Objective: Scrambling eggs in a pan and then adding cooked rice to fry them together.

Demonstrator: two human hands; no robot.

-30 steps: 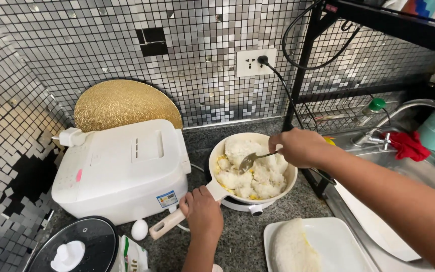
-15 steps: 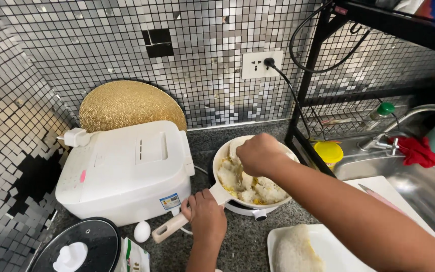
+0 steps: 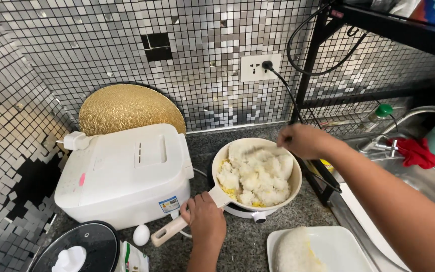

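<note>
Head view: left hand grips pan handle; right hand, spoon clasped, has shifted to far rim; rice being turned.

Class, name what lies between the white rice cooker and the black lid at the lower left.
In the head view, a white egg rests on the counter just right of that gap, beside the pan handle.

This is a home kitchen. A wall of small mirrored mosaic tiles runs across from 9 to 1 o'clock, with a wall socket at 12 o'clock. On the dark speckled stone desk stand a white rice cooker at 9 o'clock and a cream pan of rice at the centre. A steel sink with a tap lies at 3 o'clock, beside a black wire rack.
</note>
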